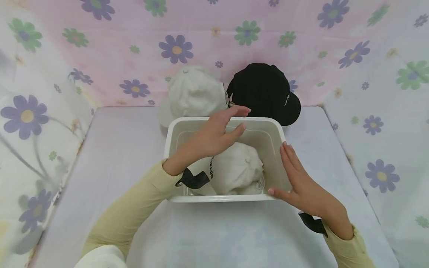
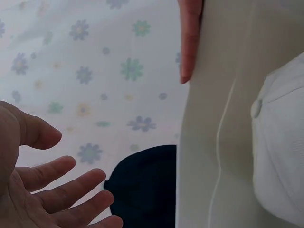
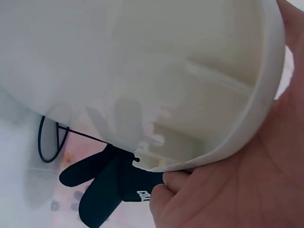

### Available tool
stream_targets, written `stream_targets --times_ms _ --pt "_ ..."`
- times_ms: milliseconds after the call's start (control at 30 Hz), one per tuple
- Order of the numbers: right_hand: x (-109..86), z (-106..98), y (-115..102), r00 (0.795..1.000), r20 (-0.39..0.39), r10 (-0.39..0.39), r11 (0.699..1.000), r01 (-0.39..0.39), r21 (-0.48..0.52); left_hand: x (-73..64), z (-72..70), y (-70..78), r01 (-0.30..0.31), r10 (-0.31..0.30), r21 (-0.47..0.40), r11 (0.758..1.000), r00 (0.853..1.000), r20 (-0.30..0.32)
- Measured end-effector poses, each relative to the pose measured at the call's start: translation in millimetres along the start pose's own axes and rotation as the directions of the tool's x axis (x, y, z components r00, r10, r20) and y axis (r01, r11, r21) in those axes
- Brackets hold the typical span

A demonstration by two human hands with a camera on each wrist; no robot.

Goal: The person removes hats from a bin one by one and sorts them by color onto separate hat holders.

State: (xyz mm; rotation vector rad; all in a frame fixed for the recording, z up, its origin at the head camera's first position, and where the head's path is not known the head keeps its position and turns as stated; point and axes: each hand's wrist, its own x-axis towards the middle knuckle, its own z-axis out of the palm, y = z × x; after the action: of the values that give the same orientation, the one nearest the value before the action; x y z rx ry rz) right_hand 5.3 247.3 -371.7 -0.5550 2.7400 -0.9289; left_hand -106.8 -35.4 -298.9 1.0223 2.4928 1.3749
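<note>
A white plastic bin [image 1: 221, 198] stands in the middle of the table. Inside it lies an off-white baseball cap [image 1: 236, 167] with dark lettering near its brim. My left hand [image 1: 218, 134] hovers over the bin's far part, fingers extended towards a black baseball cap [image 1: 264, 91] just behind; the left wrist view shows its fingers apart with nothing between them. Along the bin's right rim rests my right hand [image 1: 301, 186], its fingers straight and its thumb by the near right corner. Another off-white cap [image 1: 196, 91] sits behind the bin, left of the black one.
The table [image 1: 114, 149] has a pale cover. Behind it hangs a pink flowered cloth [image 1: 207, 29], and white flowered cloths [image 1: 382, 149] flank both sides. Both caps at the back stand close against the bin's far rim.
</note>
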Motion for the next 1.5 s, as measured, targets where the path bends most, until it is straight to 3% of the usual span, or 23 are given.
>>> stream_targets --times_ms 167,333,567,667,833,967,1200,1400,1500 --pt "0.0 0.9 -0.2 0.999 -0.028 -0.036 0.995 0.033 -0.094 11.5 9.3 -3.6 0.034 -0.038 0.057 0.998 0.996 0.082" --pt "1.1 1.7 -1.1 0.997 -0.038 -0.073 0.985 0.066 -0.158 20.3 22.1 -9.9 0.073 -0.097 0.135 0.988 0.979 0.181" --pt "1.6 3.5 -1.8 0.992 -0.065 -0.106 0.971 0.089 -0.221 28.7 43.2 -23.7 0.022 -0.116 0.31 0.95 0.95 0.289" --pt "1.7 4.0 -1.0 0.991 -0.074 -0.111 0.971 0.092 -0.222 29.2 49.9 -29.4 0.008 -0.13 0.346 0.938 0.934 0.331" --pt "1.9 5.1 0.9 0.99 -0.082 -0.11 0.972 0.09 -0.217 26.8 58.0 -37.7 0.004 -0.16 0.363 0.932 0.902 0.401" --pt "1.9 6.5 1.8 0.99 -0.086 -0.109 0.973 0.089 -0.214 24.0 63.7 -42.9 -0.011 -0.191 0.399 0.917 0.866 0.463" --pt "2.8 8.4 2.7 0.99 -0.09 -0.108 0.974 0.087 -0.208 20.8 66.9 -44.9 -0.08 -0.205 0.461 0.884 0.82 0.535" --pt "2.8 8.8 3.5 0.989 -0.095 -0.112 0.974 0.091 -0.205 19.0 64.5 -42.8 -0.021 -0.309 0.506 0.862 0.77 0.559" --pt "3.3 8.9 4.1 0.988 -0.1 -0.117 0.973 0.094 -0.211 19.3 63.4 -43.7 -0.016 -0.317 0.507 0.862 0.763 0.564"
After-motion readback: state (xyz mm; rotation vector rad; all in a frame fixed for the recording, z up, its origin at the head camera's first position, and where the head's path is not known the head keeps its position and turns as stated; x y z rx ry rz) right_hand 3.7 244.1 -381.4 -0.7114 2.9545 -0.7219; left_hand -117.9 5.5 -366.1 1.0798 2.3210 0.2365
